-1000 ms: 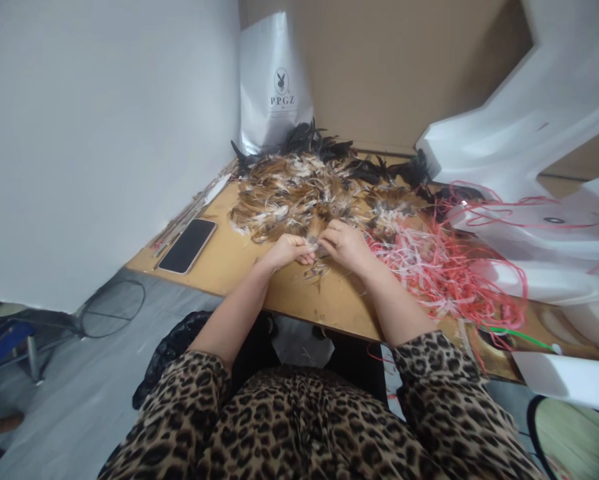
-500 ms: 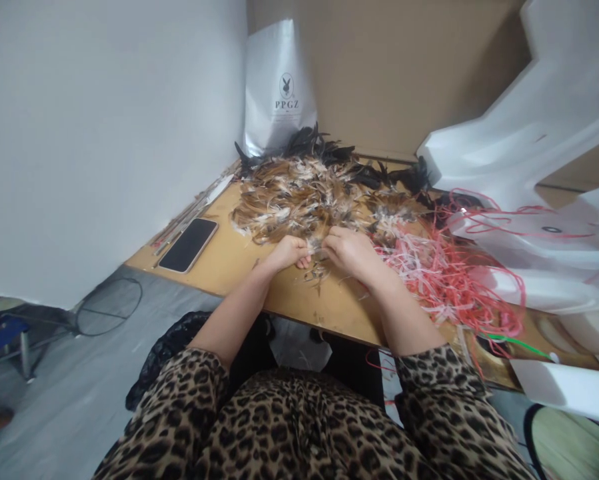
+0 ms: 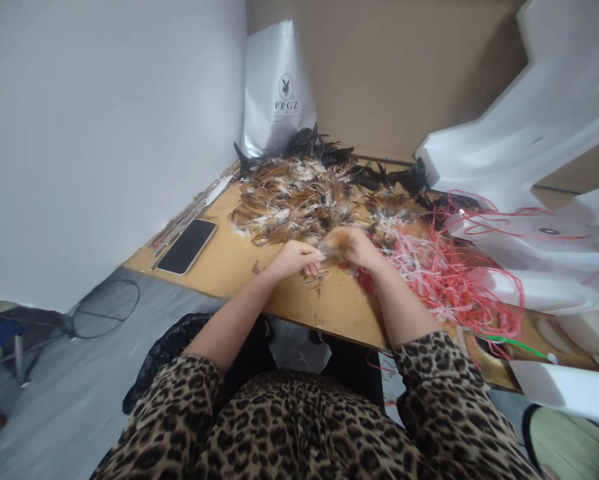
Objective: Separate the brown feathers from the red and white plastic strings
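Observation:
My left hand [image 3: 298,259] is closed in a pinch on the pale end of a brown feather [image 3: 337,243], just above the table's near part. The feather fans out to the right, across my right hand [image 3: 363,249]. Motion smears the right hand's fingers and the feather partly covers them, so their grip is unclear. Beyond both hands spreads a heap of brown and whitish feathers [image 3: 284,193]. Darker feathers [image 3: 314,143] lie along its back. A few small loose bits sit on the wood below my fingers.
A phone [image 3: 187,246] lies on the table [image 3: 249,283] at left. Tangled red and pink ribbon strips [image 3: 439,267] cover the right side, beside white foam pieces [image 3: 489,147]. At the back stands a silvery bag [image 3: 274,67], between the white wall and a brown panel.
The brown feather now shows fanned between my hands. My right hand has turned and blurred; my left hand has shifted slightly right and nearer me.

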`<state>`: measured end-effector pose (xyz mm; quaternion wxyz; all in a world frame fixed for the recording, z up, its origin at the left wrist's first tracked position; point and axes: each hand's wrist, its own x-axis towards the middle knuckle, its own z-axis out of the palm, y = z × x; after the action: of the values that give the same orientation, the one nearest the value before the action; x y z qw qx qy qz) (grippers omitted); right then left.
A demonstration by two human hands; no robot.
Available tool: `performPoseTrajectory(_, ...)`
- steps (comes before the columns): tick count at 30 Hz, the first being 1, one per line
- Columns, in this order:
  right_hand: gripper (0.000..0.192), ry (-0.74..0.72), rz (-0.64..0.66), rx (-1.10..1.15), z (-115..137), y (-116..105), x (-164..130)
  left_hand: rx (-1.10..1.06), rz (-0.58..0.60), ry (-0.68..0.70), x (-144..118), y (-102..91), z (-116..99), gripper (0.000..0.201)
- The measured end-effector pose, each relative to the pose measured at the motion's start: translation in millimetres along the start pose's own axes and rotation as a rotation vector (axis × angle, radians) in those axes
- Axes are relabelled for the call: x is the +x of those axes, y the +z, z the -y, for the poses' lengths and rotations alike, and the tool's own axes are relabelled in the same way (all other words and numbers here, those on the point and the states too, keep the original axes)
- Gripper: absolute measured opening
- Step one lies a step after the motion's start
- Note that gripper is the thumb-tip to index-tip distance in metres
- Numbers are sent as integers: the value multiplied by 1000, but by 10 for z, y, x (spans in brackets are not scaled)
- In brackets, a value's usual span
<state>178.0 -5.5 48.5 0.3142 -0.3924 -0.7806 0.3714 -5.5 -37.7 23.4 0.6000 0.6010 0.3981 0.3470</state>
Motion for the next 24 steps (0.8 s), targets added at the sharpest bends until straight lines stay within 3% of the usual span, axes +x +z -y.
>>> performPoseTrajectory(6, 26, 108, -131, 175, -106, 194, 38, -217, -267, 35, 133, -79, 99, 28)
performPoseTrajectory(11, 17, -88, -209, -131, -74, 308, 20, -351, -368, -3, 184, -113, 166, 23)
performPoseTrajectory(14, 19, -210, -202, -289, 2, 343, -15, -321, -392, -24, 186, -108, 168, 19)
performPoseTrajectory(17, 23, -298, -124, -528, 99, 366, -41, -117, -343, -23, 172, -92, 198, 17)
performPoseTrajectory(20, 27, -345, -32, -704, 158, 340, -41, 149, -220, 36, 137, -69, 256, 18)
performPoseTrajectory(24, 18, -269, -1, -486, 119, 183, -25, 226, -26, 71, 61, -37, 258, 19)
